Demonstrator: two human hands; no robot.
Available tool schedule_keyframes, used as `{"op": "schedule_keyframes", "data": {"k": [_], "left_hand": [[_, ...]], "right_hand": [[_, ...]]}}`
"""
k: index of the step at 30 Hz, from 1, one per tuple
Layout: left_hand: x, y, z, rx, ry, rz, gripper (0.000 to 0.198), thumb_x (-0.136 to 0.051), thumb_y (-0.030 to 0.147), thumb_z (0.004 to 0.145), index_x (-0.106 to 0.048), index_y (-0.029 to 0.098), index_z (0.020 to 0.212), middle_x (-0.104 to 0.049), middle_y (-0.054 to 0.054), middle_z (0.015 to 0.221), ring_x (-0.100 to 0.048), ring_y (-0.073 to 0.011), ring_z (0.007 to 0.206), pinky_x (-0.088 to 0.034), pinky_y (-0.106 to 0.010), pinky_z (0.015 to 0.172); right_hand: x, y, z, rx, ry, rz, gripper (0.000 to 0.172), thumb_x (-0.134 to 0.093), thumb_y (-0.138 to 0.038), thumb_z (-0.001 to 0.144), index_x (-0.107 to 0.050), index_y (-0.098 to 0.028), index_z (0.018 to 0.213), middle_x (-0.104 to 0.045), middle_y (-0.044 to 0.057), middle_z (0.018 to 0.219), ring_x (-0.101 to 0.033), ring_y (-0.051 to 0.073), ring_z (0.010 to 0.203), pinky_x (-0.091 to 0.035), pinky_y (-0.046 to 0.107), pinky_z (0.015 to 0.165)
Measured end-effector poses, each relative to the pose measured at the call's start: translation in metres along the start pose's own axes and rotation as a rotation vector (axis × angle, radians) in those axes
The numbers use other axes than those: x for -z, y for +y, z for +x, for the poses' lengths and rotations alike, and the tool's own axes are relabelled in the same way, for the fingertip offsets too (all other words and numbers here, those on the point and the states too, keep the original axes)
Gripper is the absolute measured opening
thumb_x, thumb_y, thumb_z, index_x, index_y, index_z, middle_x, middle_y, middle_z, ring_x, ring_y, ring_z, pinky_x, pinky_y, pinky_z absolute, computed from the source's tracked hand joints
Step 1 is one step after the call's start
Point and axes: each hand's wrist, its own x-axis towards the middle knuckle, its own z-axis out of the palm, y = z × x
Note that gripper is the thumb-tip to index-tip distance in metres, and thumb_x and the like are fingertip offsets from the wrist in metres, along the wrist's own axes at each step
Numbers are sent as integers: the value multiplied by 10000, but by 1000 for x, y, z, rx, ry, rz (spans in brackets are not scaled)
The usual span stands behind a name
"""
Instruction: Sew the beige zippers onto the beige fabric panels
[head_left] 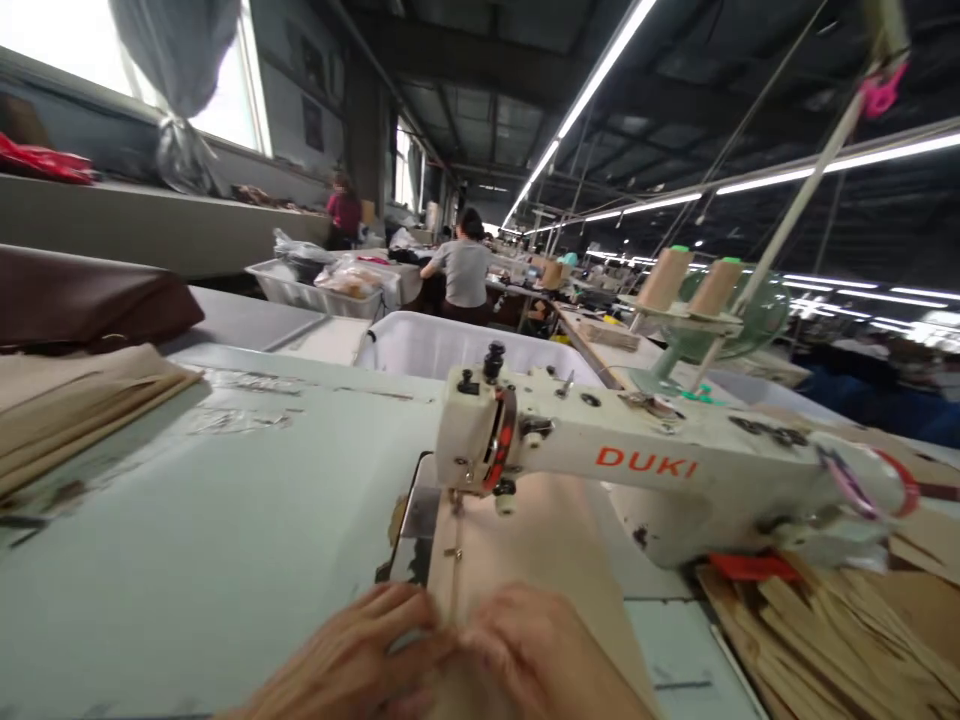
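Note:
A beige fabric panel [556, 540] lies under the needle area of a white sewing machine [555, 435] marked DUKI. Along its left part runs a straight strip with a small brass-coloured piece [453, 552] on it, which looks like a zipper slider. My left hand [375, 645] is on the near left edge of the panel, its fingers bent and pinched together on the cloth. Close beside it, my right hand [536, 645] has its fingers closed on the same panel. The fingertips almost meet and are slightly blurred, so the cloth between them is partly hidden.
Stacked beige pieces [75, 410] lie at the left, with a brown leather-like item [97, 300] behind. More tan pieces [832, 640] are heaped at the right. A white bin [472, 340] stands behind the machine, near thread cones [664, 278]. A person [465, 265] sits farther off.

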Motion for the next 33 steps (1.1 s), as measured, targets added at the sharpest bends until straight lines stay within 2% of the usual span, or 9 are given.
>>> {"op": "schedule_keyframes", "data": {"k": [3,6,11,14,18,22,26,30,33], "left_hand": [[17,10,-6,50,-83,42,245,-522,258,962,-608,260,1192,-676,-12,1048,-635,-176,948,-524,-232,874],[15,10,-4,22,-65,77,261,-557,243,939,-615,260,1193,-681,-10,1103,-628,-173,1025,-498,-234,961],[10,6,-8,-36,-67,119,333,-569,247,929,-601,255,1260,-661,-44,1234,-590,-193,1162,-511,-221,977],[15,4,-8,-35,-74,83,343,-567,296,945,-582,269,1287,-660,-41,1247,-624,-181,1112,-536,-204,938],[11,-2,-13,6,-64,5,423,-599,325,938,-531,317,1356,-626,-21,1316,-618,-186,1149,-523,-217,969],[-4,-8,-21,155,-159,-84,539,-674,355,888,-481,294,1387,-603,-40,1354,-596,-216,1208,-485,-288,1040],[-9,-6,-23,327,-236,-199,471,-689,310,863,-501,268,1292,-614,-39,1314,-600,-221,1191,-485,-335,1030],[-6,-4,-20,284,-232,-192,478,-664,284,892,-480,270,1332,-585,-37,1347,-570,-219,1224,-467,-327,1049],[-2,-5,-18,206,-284,-163,426,-588,326,953,-499,326,1369,-539,-34,1398,-556,-246,1240,-478,-367,1047]], "right_hand": [[-13,17,20,56,62,-18,118,-581,-133,934,-654,-219,967,-644,9,1010,-606,159,930,-499,250,801],[-19,25,33,152,59,-147,250,-662,-152,894,-618,-247,1121,-624,14,1119,-591,186,1017,-507,274,846],[-31,26,43,-95,145,-312,169,-662,-152,880,-607,-185,1036,-631,66,1014,-617,247,929,-565,336,701],[-29,25,41,-141,205,-254,231,-665,-149,873,-591,-169,1090,-622,107,1123,-604,275,1005,-566,422,827],[-19,27,45,44,112,-60,348,-592,-79,897,-559,-208,1219,-606,80,1244,-550,231,1180,-483,395,1003],[-10,31,64,-155,-4,70,115,-680,-173,858,-607,-162,945,-645,53,964,-626,178,883,-519,288,788],[-11,30,79,-96,-92,64,113,-596,-105,856,-582,-175,944,-633,25,909,-615,150,824,-475,254,742],[-19,27,81,-127,-63,6,258,-523,-65,824,-558,-144,1068,-618,84,984,-610,184,808,-473,297,724],[-19,29,75,-154,-31,-20,229,-487,-73,832,-572,-150,1031,-614,85,1005,-606,180,823,-484,295,746]]}}
